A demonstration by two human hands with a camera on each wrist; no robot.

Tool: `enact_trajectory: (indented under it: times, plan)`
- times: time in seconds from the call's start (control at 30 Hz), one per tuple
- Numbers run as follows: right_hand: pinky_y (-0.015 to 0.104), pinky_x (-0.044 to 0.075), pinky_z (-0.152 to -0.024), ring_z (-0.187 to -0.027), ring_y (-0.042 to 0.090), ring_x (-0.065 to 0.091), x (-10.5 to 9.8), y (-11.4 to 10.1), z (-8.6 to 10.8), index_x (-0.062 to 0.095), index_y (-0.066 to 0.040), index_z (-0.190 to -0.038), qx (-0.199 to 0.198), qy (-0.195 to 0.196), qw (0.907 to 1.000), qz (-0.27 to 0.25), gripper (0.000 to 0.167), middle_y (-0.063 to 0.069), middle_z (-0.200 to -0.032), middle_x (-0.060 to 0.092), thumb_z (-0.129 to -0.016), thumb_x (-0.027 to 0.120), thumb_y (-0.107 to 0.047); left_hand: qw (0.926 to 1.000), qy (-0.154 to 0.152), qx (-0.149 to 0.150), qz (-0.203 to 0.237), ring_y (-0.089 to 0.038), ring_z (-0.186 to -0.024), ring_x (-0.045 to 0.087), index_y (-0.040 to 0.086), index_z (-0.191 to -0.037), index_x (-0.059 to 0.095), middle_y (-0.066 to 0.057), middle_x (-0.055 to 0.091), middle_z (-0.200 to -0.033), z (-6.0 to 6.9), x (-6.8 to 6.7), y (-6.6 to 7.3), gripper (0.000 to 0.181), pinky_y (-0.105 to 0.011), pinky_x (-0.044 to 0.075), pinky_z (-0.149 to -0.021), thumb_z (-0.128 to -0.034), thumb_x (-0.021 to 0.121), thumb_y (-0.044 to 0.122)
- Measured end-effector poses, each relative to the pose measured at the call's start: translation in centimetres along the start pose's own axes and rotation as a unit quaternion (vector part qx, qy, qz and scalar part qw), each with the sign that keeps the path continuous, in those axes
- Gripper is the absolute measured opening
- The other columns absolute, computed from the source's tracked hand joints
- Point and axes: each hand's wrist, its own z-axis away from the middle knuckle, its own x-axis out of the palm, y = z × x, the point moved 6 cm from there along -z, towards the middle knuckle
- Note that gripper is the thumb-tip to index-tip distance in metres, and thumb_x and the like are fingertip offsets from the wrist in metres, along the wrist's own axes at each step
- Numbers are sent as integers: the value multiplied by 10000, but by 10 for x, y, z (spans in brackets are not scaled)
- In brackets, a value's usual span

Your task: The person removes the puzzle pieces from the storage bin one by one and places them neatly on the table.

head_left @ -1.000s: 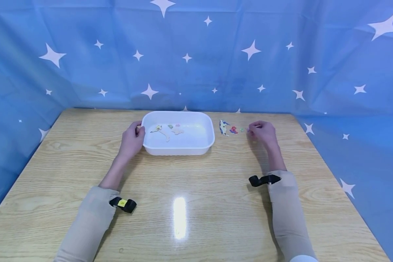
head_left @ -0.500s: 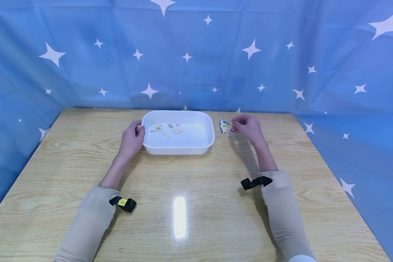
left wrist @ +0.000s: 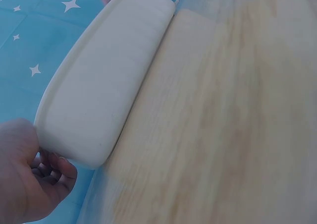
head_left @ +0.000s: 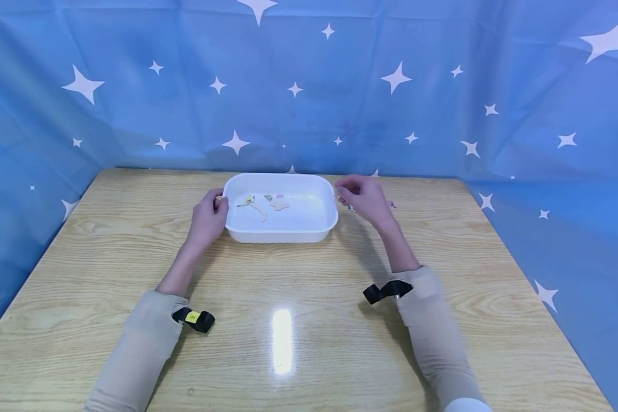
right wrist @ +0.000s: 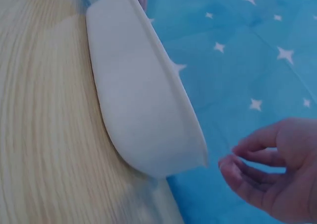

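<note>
Glare [head_left: 282,343] streaks the table [head_left: 335,320], while wrist views seem dim and soft.

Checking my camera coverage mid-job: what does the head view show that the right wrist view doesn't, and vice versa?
Only the head view: the small flat pieces lying in the white tray, and both beige sleeves.

Only the right wrist view: the palm side of the right hand, thumb and fingertips close together; whether they hold anything, I can't tell.

Both: the tray's outer wall, wooden table, starry blue backdrop, right hand and part of the left hand.
</note>
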Motion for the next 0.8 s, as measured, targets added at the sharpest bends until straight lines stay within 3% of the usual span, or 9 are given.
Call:
enact_trajectory:
  times: [0.2, 0.33, 0.63, 0.8]
  plan:
    - [389, 570, -723, -791, 300, 674, 25, -9, -7, 708, 42, -1108, -220, -290, 9993, 6, 210, 169, -909, 695, -998, 624, -116, 10000, -15, -10, -25, -198, -689, 462, -79, -1392, 506, -102, 501, -844, 0, 0, -1, 411, -233, 393, -546, -1070, 423, 162]
    - [402, 562, -742, -801, 311, 673, 41, -14, -10, 697, 57, -1120, -249, -433, 9987, -36, 218, 214, -946, 689, -999, 613, -103, 10000, 3, 7, -15, -197, -689, 461, -82, -1387, 510, -102, 498, -843, 0, 0, 0, 409, -234, 392, -547, -1068, 425, 159]
    - [291, 522, -700, -757, 200, 654, 76, -15, -22, 711, 36, -1109, -253, -618, 9976, 171, 202, 142, -911, 707, -977, 635, -96, 10000, -10, 50, 22, -200, -682, 465, -85, -1387, 507, -104, 503, -837, 1, 1, 0, 413, -241, 398, -551, -1069, 419, 163]
    - [284, 518, -735, -803, 219, 652, 91, -19, -29, 720, 47, -1090, -360, -631, 9970, 276, 184, 134, -934, 710, -955, 648, -54, 10000, 15, 54, 12, -201, -685, 471, -84, -1384, 511, -105, 511, -838, 0, 0, -1, 411, -243, 400, -556, -1067, 423, 163]
